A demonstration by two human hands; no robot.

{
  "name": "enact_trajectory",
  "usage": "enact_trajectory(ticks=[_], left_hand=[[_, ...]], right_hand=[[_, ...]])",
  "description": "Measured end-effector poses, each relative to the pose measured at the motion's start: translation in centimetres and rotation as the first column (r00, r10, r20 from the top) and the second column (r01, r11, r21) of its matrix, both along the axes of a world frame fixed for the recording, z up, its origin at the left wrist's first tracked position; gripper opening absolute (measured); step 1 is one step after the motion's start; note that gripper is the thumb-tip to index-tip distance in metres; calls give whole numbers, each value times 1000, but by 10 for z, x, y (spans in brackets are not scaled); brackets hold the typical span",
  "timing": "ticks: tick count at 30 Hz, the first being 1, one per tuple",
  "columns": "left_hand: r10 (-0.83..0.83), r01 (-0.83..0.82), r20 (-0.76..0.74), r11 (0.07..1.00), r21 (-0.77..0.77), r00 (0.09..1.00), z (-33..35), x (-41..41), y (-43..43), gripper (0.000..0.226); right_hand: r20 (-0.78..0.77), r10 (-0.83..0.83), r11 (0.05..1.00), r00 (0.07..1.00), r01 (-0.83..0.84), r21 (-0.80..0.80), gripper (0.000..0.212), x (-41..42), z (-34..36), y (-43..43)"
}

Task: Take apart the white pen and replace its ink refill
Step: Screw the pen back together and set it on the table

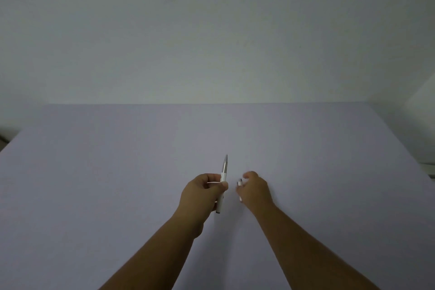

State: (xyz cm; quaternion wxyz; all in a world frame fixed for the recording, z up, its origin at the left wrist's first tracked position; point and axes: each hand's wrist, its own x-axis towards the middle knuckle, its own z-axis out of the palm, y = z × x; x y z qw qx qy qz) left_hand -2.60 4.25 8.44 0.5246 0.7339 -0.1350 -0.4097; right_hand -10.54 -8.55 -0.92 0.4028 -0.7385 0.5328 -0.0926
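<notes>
We clamp the white pen (223,181) in our left hand (204,192), tip toward the counter's (94,172) far edge, while our right hand (254,189), just beside it, pinches a small white piece (239,182).

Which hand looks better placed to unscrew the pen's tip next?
Probably the right hand: it sits close beside the pen's silver tip, though it already holds a small white piece. The left hand is gripping the barrel.

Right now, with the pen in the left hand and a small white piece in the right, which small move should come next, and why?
Probably set the small white piece down on the table, freeing the right hand. The left hand grips the white pen mid-barrel, tip pointing away, so the right hand could then unscrew the silver front section.
</notes>
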Motion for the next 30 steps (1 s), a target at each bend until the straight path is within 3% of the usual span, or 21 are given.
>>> enact_trajectory(ticks=[2,4,6,8,14,20,30], left_hand=[[-16,16,36,1000,1,999,4,-2,1,7],[-32,31,75,999,8,997,9,-6,2,7],[-41,40,104,999,9,994,16,-10,2,8],[-46,45,127,999,6,991,22,-14,1,9],[-49,54,152,998,-26,987,41,-23,2,8],[-56,67,171,996,-63,984,56,-32,2,6],[9,10,289,998,-67,957,59,-39,2,17]], right_hand=[[326,-194,958,925,107,266,21,6,31,-6],[538,-341,899,771,100,426,17,10,67,-15],[657,-400,871,639,43,489,17,8,102,-22],[702,-387,875,597,-2,484,15,3,129,-24],[684,-228,921,693,-74,383,16,-19,157,-11],[679,-102,939,727,-156,307,15,-32,165,3],[639,-66,945,766,-157,286,21,-37,168,14]])
